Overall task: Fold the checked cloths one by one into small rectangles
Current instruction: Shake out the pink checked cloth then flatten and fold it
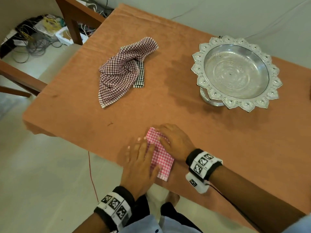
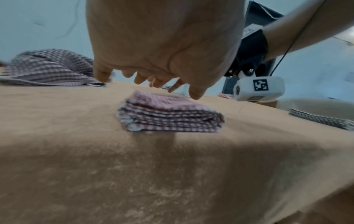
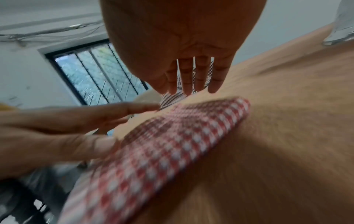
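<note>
A red-and-white checked cloth (image 1: pixel 161 157) lies folded into a small thick rectangle near the table's front edge, its stacked layers showing in the left wrist view (image 2: pixel 168 116). My left hand (image 1: pixel 139 158) lies flat along its left side with straight, spread fingers and the thumb against the cloth's edge (image 3: pixel 172 144). My right hand (image 1: pixel 172 141) rests flat over the cloth's far end, its fingers (image 3: pixel 199 75) straight and together. A crumpled maroon checked cloth (image 1: pixel 121 71) lies farther back, on top of a dark checked one (image 1: pixel 140 76).
The table (image 1: pixel 185 113) has an orange-brown cover. An ornate silver pedestal bowl (image 1: pixel 235 73) stands at the back right, with nothing in it. Another checked cloth (image 2: pixel 321 119) shows at the right. Wooden furniture and tangled cables sit on the floor to the left.
</note>
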